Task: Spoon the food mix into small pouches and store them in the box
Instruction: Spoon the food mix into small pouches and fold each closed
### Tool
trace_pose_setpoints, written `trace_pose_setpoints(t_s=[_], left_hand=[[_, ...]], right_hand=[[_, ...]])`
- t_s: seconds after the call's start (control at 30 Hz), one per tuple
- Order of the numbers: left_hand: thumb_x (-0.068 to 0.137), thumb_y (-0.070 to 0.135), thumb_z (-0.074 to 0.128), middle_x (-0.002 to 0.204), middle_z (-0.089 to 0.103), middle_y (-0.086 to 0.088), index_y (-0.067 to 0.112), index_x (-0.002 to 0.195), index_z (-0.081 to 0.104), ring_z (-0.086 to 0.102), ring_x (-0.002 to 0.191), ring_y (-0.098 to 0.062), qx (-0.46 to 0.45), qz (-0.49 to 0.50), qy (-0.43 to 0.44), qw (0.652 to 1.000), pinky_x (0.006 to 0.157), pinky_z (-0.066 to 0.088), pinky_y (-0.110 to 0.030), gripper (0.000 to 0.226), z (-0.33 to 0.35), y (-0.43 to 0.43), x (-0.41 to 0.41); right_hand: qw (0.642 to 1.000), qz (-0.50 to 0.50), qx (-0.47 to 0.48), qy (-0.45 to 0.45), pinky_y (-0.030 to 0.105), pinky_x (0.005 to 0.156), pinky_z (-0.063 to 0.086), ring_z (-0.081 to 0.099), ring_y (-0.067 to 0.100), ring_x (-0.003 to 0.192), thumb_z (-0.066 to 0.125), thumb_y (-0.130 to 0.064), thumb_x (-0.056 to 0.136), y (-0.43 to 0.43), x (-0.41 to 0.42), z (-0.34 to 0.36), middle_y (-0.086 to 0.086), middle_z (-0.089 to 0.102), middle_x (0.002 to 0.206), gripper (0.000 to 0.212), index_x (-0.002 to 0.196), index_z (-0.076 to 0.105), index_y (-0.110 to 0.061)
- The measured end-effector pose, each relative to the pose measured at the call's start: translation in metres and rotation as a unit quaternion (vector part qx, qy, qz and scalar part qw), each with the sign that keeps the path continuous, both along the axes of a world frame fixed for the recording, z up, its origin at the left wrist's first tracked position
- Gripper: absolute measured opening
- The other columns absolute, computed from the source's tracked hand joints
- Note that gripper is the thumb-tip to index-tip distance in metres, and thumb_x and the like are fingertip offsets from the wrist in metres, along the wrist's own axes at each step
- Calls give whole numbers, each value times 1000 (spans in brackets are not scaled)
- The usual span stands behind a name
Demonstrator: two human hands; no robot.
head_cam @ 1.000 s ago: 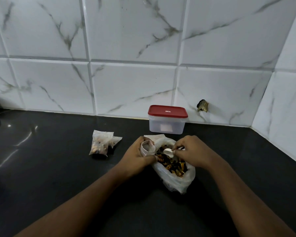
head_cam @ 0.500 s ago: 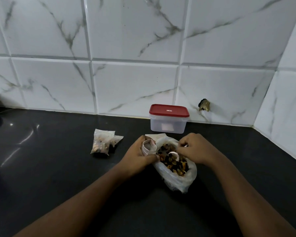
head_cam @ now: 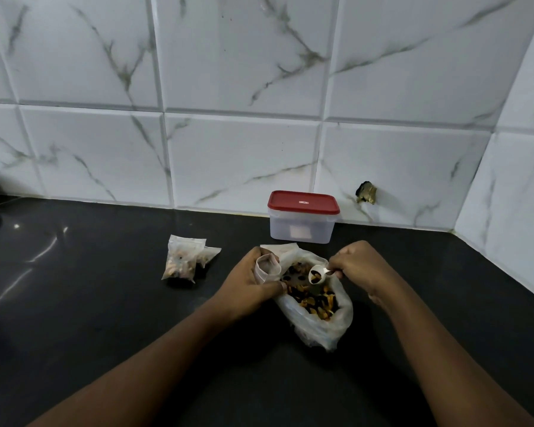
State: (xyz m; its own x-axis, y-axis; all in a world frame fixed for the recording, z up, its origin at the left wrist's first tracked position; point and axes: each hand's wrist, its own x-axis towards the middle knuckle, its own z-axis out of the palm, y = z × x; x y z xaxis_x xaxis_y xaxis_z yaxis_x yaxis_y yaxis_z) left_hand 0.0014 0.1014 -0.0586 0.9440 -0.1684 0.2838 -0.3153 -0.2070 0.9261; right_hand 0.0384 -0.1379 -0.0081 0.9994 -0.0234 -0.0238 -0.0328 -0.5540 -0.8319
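**Loaded spoon, narrow mouth**

My right grip (head_cam: 356,266) pinches the handle of the spoon (head_cam: 317,274), its loaded bowl hovering over the open bag of food mix (head_cam: 339,322). My left grip (head_cam: 253,285) curls round the small pouch (head_cam: 267,268), holding its mouth open just left of the spoon. If that mouth sags or I tip early, mix scatters onto the dark surface (head_cam: 105,303). The box (head_cam: 301,226) sits far, lid on. Filled pouches (head_cam: 182,260) lie to the left.

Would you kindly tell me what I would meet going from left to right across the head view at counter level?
The filled pouches → left hand gripping an open pouch → spoon → right hand holding it.
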Motion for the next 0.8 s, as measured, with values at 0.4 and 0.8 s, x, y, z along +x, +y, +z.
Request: trace_pose_setpoints(t_s=[0.4,0.8], left_hand=[[85,-3,74,95,72,11,17,113,59,69,88,-3,-4,-9,4,1000,75,53,-19,37,-2,0,1],[83,1,74,100,70,5,17,114,59,70,92,-9,-15,-8,10,1000,76,53,-21,38,-1,0,0]], right_hand=[[976,167,85,-114,23,72,57,71,7,77,71,-15,96,30,-27,7,-4,78,85,13,100,83,-19],[958,177,-12,-224,13,81,55,69,-5,96,73,-14,94,20,-23,10,-16,77,102,22,108,82,-29]])
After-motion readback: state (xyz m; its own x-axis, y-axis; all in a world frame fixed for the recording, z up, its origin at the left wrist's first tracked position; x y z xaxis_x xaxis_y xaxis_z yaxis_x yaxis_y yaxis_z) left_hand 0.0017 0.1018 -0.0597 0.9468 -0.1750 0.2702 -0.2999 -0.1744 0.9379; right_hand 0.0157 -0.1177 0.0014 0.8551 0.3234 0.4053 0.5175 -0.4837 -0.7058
